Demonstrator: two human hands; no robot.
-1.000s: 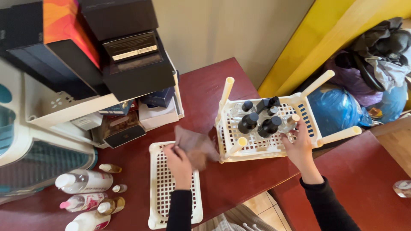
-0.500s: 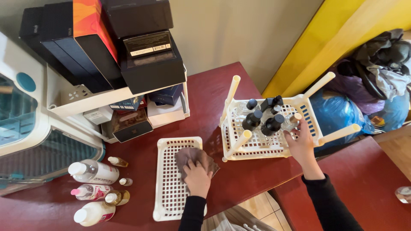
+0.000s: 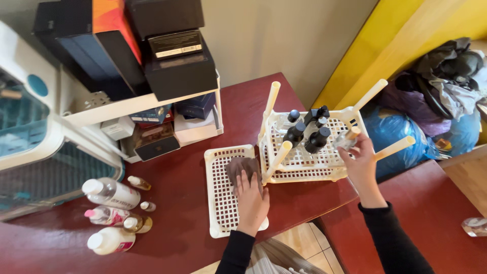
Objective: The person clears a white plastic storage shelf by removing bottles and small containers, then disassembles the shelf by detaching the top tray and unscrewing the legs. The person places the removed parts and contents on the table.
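Note:
My left hand [image 3: 252, 197] lies flat on a brown-grey cloth [image 3: 242, 166] and presses it onto a cream perforated tray [image 3: 221, 203] lying on the dark red table [image 3: 177, 228]. To the right of that tray stands an upturned cream rack [image 3: 304, 161] with four legs pointing up. It holds several glass bottles with black caps [image 3: 306, 134]. My right hand [image 3: 361, 163] reaches into the rack's right side, its fingers closed around a small clear bottle with a light cap [image 3: 347, 138].
White and pink bottles [image 3: 109, 194] and small amber ones lie at the table's left. Dark boxes [image 3: 172, 61] are stacked on a white shelf unit, beside a white-and-teal appliance [image 3: 30, 137]. Blue and purple bags [image 3: 406, 129] sit at the right. A lower red table [image 3: 436, 213] carries a clear bottle [image 3: 474, 226].
My left hand has slid the cloth along the tray toward its far end. My right hand has closed on the small clear bottle and raised it slightly.

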